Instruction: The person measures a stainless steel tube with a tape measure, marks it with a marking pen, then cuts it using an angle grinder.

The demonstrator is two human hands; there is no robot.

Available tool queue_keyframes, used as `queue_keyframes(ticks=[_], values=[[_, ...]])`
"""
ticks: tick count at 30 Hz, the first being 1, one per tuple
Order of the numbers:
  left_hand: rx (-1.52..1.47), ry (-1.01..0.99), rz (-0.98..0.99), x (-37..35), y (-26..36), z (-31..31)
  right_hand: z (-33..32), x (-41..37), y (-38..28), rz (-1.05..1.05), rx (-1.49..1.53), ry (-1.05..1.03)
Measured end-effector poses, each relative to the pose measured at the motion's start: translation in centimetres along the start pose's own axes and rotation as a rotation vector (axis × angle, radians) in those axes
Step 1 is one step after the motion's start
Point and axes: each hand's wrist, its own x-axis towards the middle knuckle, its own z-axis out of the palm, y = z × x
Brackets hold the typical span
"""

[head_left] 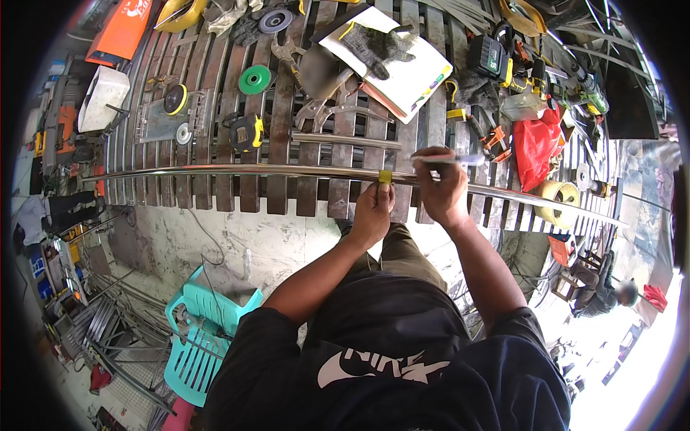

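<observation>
From nine to three o'clock runs a stiff, slick tube (215,171), probably best gripped mid-length, where left hand (372,213) pinches tape (385,177), right hand (440,190) a marker (451,159).

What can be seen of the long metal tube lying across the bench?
The tube is long, thin, polished silvery metal, seemingly round. It lies crosswise near the front edge of the slatted workbench, spanning its whole width. The left hand pinches a yellow tab against it; the right hand, holding a pen, rests over it alongside.
</observation>
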Motion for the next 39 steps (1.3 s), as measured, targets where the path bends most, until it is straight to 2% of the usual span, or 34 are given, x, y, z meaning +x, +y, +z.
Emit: queue_keyframes(ticks=[2,5,8,13,16,19,22,25,29,30,35,39], values=[[-0.021,-0.007,-0.014,-0.1,0.3,0.0,0.7,1.1,1.7,0.066,0.003,0.088],[-0.067,-0.008,-0.004,0.1,-0.6,0.0,0.2,4.4,-0.1,0.443,-0.146,-0.133],[-0.045,0.007,0.037,0.2,-1.2,0.1,1.8,6.5,4.8,0.495,-0.129,-0.279],[-0.078,0.001,0.026,0.3,-1.6,0.0,3.0,8.5,5.3,0.719,-0.132,-0.472],[-0.048,-0.007,0.018,0.3,-1.3,-0.2,4.3,8.2,5.5,0.606,-0.306,-0.463],[-0.027,0.002,0.015,0.2,-1.1,-0.1,4.2,8.0,3.7,0.382,-0.58,-0.529],[-0.059,0.01,0.004,0.1,-1.1,0.0,3.9,8.6,2.1,0.415,-0.575,-0.7],[-0.064,0.02,-0.009,0.1,-1.2,0.0,4.8,8.6,3.8,0.437,-0.554,-0.705],[-0.077,0.009,-0.012,0.1,-1.4,0.0,5.4,8.3,6.6,0.253,-0.568,-0.762],[-0.082,0.005,-0.011,0.1,-1.4,0.0,5.5,8.3,6.4,0.269,-0.589,-0.786],[-0.09,0.002,-0.011,0.1,-1.2,0.0,5.3,7.6,4.4,0.384,-0.606,-0.623],[-0.035,0.008,0.012,0.0,-0.8,0.0,4.8,7.7,5.5,0.234,-0.727,-0.746]])
